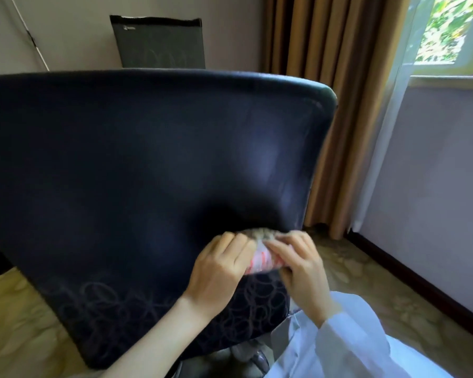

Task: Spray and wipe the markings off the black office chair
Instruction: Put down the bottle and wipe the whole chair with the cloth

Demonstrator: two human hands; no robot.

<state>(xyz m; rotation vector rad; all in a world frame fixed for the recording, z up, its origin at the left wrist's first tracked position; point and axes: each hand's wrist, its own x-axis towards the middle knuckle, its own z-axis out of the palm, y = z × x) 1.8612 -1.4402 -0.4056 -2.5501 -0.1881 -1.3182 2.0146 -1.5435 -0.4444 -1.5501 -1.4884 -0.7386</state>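
Left hand [219, 266], right hand [298, 266], cloth [261, 261] between (pinched)

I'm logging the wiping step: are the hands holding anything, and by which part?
A bunched cloth, gripped at its two ends: the left hand on the left end, the right hand on the right, against the chair back.

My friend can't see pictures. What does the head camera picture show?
A person's left hand and right hand hold a bunched cloth against the backrest of a black office chair. Pale looping markings cover the backrest's lower part. Brown curtains and a window stand behind, to the right.
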